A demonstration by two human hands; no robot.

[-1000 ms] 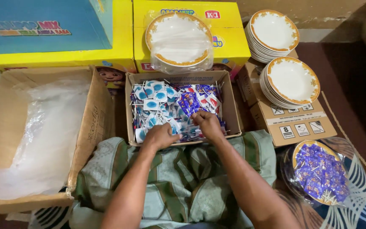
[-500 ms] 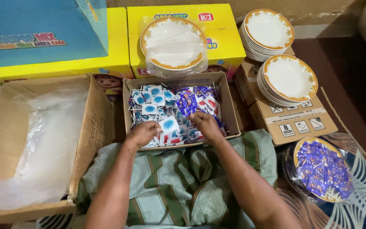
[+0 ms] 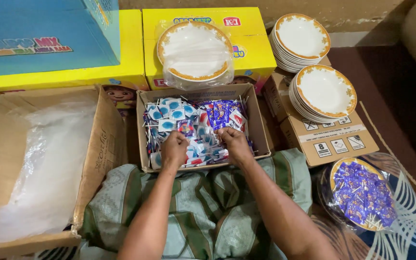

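Observation:
A small open cardboard box (image 3: 261, 130) in front of me is full of wrapped lollipops (image 3: 184, 120) in blue, white, red and purple wrappers. My left hand (image 3: 174, 148) is down in the near part of the box, fingers curled into the lollipops. My right hand (image 3: 234, 144) is beside it, fingers also closed among the sticks and wrappers. The two hands almost meet over the near middle of the pile. Which pieces each hand holds is hidden by the fingers.
A large cardboard box (image 3: 97, 144) lined with clear plastic sits to the left. Yellow cartons (image 3: 251, 53) stand behind, one bearing a bagged plate (image 3: 194, 53). Two stacks of white gold-rimmed plates (image 3: 324, 91) rest on a carton at right. A bagged plate of purple candies (image 3: 362, 192) lies near right.
My left hand has moved right and my right hand left, so both have come together at the near middle of the lollipop box.

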